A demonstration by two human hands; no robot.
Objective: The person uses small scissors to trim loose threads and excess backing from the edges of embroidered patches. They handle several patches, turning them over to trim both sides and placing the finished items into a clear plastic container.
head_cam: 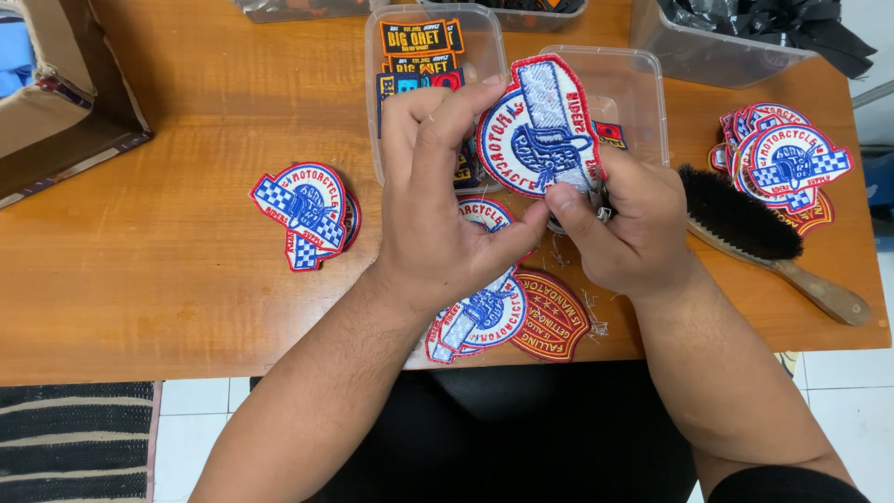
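My left hand pinches the left edge of a round red, white and blue embroidered patch, held upright above the wooden table. My right hand meets the patch at its lower right edge and grips a small metal tool that barely shows between the fingers. Under my hands lie more patches of the same kind and a dark red and yellow patch, with loose thread bits around them.
A small pile of matching patches lies at left, another pile at right. A black-bristled wooden brush lies right. Two clear plastic tubs stand behind, one with orange and black patches. A cardboard box sits far left.
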